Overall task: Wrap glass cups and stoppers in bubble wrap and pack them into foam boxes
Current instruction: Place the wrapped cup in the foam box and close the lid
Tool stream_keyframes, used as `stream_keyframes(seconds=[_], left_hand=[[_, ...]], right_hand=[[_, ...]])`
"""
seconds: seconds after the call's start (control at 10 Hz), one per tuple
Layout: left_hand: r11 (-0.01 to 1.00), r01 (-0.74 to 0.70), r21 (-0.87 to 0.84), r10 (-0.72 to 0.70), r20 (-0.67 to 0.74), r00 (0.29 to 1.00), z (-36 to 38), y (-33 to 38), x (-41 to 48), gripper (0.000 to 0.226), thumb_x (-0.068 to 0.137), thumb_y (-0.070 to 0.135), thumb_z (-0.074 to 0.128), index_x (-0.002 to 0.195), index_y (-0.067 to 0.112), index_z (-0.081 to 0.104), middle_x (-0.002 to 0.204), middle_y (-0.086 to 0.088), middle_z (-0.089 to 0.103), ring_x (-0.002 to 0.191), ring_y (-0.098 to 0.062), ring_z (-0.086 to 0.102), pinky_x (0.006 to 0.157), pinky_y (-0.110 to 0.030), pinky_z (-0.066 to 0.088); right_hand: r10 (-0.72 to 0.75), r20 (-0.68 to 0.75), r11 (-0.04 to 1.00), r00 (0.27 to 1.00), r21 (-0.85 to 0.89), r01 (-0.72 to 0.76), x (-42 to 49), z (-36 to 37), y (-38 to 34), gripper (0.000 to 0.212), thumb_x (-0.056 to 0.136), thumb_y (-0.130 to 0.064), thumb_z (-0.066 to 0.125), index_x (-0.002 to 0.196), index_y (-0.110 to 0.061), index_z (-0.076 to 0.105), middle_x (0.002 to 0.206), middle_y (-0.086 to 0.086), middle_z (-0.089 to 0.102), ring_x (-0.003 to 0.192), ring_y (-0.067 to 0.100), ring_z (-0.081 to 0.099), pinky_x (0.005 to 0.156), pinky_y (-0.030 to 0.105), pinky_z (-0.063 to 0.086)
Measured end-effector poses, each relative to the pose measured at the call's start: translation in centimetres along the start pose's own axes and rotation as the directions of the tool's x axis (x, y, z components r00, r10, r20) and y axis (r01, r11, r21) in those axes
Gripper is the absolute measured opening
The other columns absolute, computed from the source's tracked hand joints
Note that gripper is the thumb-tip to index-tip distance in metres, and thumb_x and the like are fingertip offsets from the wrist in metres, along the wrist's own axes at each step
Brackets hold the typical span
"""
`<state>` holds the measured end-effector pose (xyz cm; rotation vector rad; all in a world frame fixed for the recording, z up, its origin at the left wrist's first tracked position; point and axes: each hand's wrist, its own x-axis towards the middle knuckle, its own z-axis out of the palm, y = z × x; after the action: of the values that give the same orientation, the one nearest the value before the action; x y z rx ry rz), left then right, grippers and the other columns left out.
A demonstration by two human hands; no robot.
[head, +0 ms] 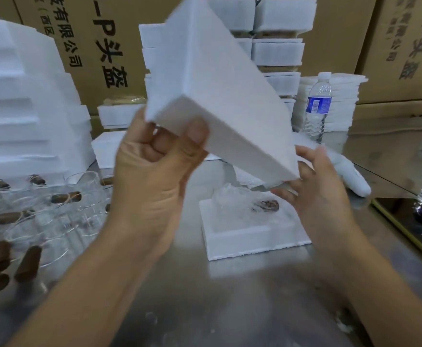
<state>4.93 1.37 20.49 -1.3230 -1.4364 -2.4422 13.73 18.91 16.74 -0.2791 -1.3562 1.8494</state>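
My left hand [154, 176] grips a corner of a white foam box half [220, 83], thumb on its near face, and holds it tilted in the air. My right hand [315, 189] is beside the lower right corner of that half, fingers straight and touching its edge. Below, a second foam box half [245, 239] lies on the steel table [217, 296] with a bubble-wrapped glass cup [232, 199] and a brown stopper [267, 205] in its recess. Several bare glass cups [54, 221] with brown stoppers [27, 262] stand at the left.
Stacks of foam halves [24, 101] rise at the left and behind [280, 51]. A water bottle [317, 106] stands at the back right before flat foam pieces. Cardboard cartons [99, 46] line the back. A bubble wrap roll [350, 176] lies at the right, near the table's edge.
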Motion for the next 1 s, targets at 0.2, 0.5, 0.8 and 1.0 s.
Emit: stream_keyframes(seconds=[0.2,0.5,0.8,1.0], left_hand=[[0.957,0.254,-0.140,-0.249,0.058,0.967,0.7,-2.8,-1.4,0.046,0.048,0.032,0.082,0.090,0.018,0.072,0.090,0.001,0.075,0.088,-0.013,0.071,0.072,-0.021,0.055],[0.886,0.316,0.340,-0.389,0.171,0.905,-2.7,-6.0,-2.1,0.118,0.037,0.067,0.085,0.140,0.048,0.030,0.141,0.024,0.045,0.131,0.000,0.042,0.110,-0.042,0.036],[0.818,0.353,0.454,-0.461,0.151,0.875,-3.6,-8.0,-3.4,0.093,0.047,0.071,0.079,0.126,0.051,0.035,0.136,0.033,0.043,0.131,0.006,0.037,0.113,-0.038,0.031],[0.779,0.335,0.530,-0.477,0.153,0.866,-3.6,-7.8,-2.7,0.081,0.048,0.078,0.071,0.113,0.063,0.026,0.118,0.051,0.036,0.110,0.034,0.030,0.088,-0.007,0.029]], right_hand=[[0.072,-0.082,0.965,0.994,0.257,-0.048,0.2,-1.5,-1.1,0.010,0.084,-0.027,0.060,0.087,-0.018,0.062,0.081,-0.006,0.072,0.075,0.009,0.068,0.063,0.026,0.057],[0.194,-0.219,0.977,0.956,0.134,-0.167,1.0,-3.0,-0.6,0.003,0.081,-0.012,0.068,0.078,-0.013,0.067,0.082,0.000,0.075,0.075,0.010,0.071,0.063,0.026,0.058],[0.094,-0.280,0.959,0.956,-0.233,-0.162,0.6,-3.1,0.3,0.015,0.075,-0.033,0.072,0.082,-0.020,0.070,0.090,-0.001,0.072,0.096,0.027,0.068,0.089,0.046,0.052],[0.073,-0.275,0.921,0.959,-0.351,-0.171,0.6,-2.7,0.7,0.013,0.076,-0.038,0.071,0.075,-0.026,0.065,0.087,-0.003,0.067,0.093,0.025,0.065,0.090,0.046,0.050]])
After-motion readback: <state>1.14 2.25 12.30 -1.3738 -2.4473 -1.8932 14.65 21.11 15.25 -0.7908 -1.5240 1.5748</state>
